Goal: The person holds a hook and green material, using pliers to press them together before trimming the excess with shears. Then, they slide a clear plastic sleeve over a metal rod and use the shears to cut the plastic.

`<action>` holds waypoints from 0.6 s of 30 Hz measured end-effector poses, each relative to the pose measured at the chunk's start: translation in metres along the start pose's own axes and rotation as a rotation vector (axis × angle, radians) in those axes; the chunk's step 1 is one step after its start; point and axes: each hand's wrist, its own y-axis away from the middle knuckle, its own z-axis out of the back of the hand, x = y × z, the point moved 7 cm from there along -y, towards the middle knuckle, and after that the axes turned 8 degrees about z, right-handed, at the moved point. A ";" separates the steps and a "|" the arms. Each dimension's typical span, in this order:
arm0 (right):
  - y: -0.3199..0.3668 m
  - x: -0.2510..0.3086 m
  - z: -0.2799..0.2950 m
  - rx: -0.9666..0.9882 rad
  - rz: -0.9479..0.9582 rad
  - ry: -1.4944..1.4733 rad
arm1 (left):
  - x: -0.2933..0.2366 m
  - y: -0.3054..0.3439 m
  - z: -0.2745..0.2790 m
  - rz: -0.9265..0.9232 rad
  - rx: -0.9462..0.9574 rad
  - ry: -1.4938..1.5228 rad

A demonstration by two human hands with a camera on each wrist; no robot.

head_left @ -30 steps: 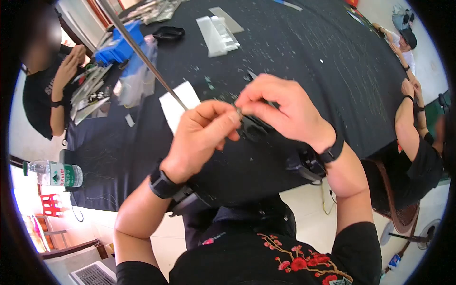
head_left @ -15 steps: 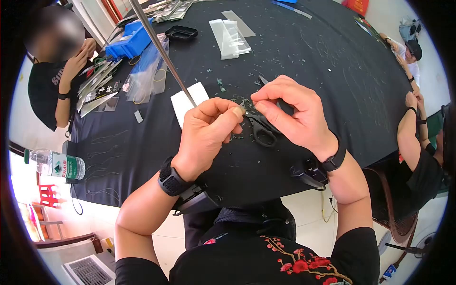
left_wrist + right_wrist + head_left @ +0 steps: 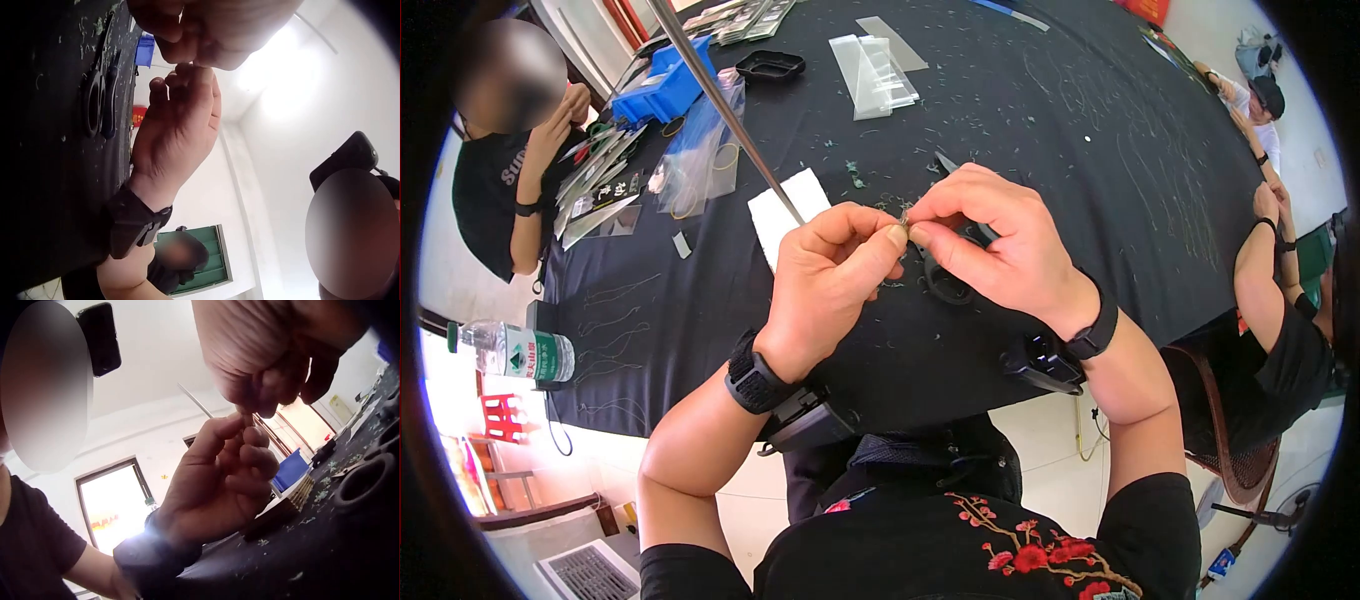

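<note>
In the head view my left hand (image 3: 825, 280) pinches a tiny greenish-brown piece (image 3: 905, 226) between thumb and forefinger. My right hand (image 3: 1015, 245) comes at it from the other side, thumb and forefinger pinched on it too, so the fingertips of both hands meet. The piece is mostly covered by the fingers, and its kind cannot be told. Black-handled scissors (image 3: 946, 284) lie on the table under my right hand, partly hidden by it; their handle loops (image 3: 94, 106) show in the left wrist view. Fine green scraps (image 3: 322, 495) are scattered around them.
A metal rod (image 3: 730, 120) slants down to a white paper (image 3: 765, 208) beside my left hand. Clear plastic sleeves (image 3: 855, 75), a black tray (image 3: 770, 66) and a blue bin (image 3: 690, 85) stand farther back. A water bottle (image 3: 520, 352) is at left. Other people sit around the black-covered table.
Half a second ago my right fingertips were apart from the left; now they are back together at the small piece. The scissors, more visible then, are again partly covered.
</note>
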 end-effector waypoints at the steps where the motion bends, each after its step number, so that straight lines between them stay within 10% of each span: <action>1: 0.000 0.000 -0.001 0.007 0.014 0.004 | 0.000 0.000 0.000 0.000 -0.005 -0.026; 18: 0.002 -0.004 0.002 0.010 -0.048 -0.125 | -0.001 0.002 0.000 -0.021 -0.033 0.000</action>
